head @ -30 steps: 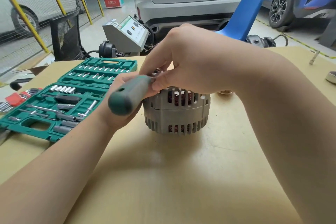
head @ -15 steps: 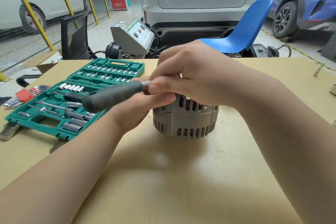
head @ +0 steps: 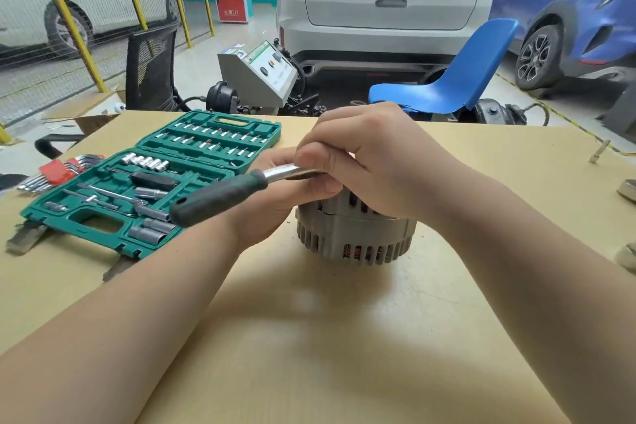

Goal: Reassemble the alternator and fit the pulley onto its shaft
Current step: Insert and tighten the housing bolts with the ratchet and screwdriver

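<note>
A grey alternator (head: pixel 354 237) with slotted vents stands upright in the middle of the tan table (head: pixel 344 337). Copper windings show through its lower slots. Across its top lies a ratchet wrench (head: pixel 220 198), its dark green handle pointing to the left. My right hand (head: pixel 378 162) is curled over the ratchet's head on top of the alternator. My left hand (head: pixel 272 213) holds the ratchet's metal shank, thumb beneath it and fingers behind. The alternator's shaft and top face are hidden under both hands, and no pulley shows there.
An open green socket case (head: pixel 272 134) holding several sockets and bits lies left of the alternator, with a red-holdered hex key set (head: pixel 55 172) beyond it. Round metal parts (head: pixel 626 189) sit at the table's right edge, a loose bit (head: pixel 599 151) farther back. A blue chair (head: pixel 447 89) stands behind.
The ratchet handle has swung from pointing toward me round to the left. Both hands stay on top of the alternator, which has not moved.
</note>
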A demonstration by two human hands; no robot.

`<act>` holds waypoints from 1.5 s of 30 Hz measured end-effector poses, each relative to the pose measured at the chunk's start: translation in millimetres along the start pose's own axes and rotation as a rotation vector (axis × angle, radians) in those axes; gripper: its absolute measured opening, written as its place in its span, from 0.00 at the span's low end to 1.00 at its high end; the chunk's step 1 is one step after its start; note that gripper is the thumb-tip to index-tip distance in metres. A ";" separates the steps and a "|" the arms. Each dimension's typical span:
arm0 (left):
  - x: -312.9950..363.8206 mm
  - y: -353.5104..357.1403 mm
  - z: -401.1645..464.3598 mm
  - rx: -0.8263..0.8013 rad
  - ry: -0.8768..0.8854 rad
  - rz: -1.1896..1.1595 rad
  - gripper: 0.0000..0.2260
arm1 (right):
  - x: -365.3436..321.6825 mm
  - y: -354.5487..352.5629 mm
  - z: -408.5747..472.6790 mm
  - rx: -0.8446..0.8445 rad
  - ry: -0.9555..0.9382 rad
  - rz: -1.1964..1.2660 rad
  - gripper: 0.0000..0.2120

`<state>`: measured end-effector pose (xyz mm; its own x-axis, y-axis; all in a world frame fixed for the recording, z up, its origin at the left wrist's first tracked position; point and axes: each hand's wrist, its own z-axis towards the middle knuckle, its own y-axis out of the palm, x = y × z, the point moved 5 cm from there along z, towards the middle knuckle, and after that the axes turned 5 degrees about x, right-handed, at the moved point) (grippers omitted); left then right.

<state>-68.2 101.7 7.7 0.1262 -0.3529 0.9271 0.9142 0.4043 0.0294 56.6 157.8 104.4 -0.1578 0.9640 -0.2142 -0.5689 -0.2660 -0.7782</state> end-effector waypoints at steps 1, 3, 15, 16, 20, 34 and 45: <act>-2.5 -2.0 0.8 0.001 -0.018 0.006 0.08 | 1.6 1.1 -0.7 0.014 0.014 -0.005 0.15; -4.1 -2.8 3.7 -0.021 -0.027 -0.036 0.13 | 6.9 3.0 -0.7 0.044 0.071 0.017 0.16; -7.9 -3.7 4.7 -0.014 -0.034 -0.066 0.09 | 10.1 -9.8 9.7 -0.163 0.068 -0.075 0.09; -9.7 -4.8 5.2 -0.015 -0.040 -0.068 0.10 | 8.3 -13.5 10.6 -0.184 0.058 -0.096 0.08; -13.1 -8.3 1.8 0.014 -0.116 -0.173 0.11 | 1.2 -24.5 10.1 -0.238 0.024 -0.114 0.06; -14.5 -5.3 3.4 -0.093 -0.056 -0.105 0.08 | -4.1 -16.5 19.5 -0.308 -0.014 -0.191 0.10; -13.0 -4.0 3.6 0.003 -0.023 -0.118 0.20 | -7.3 2.1 29.7 -0.246 0.049 -0.318 0.21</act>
<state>-74.9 107.8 -3.2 0.0089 -0.3792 0.9253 0.9210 0.3635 0.1400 32.6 150.1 121.9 0.0371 0.9986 0.0364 -0.3719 0.0476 -0.9271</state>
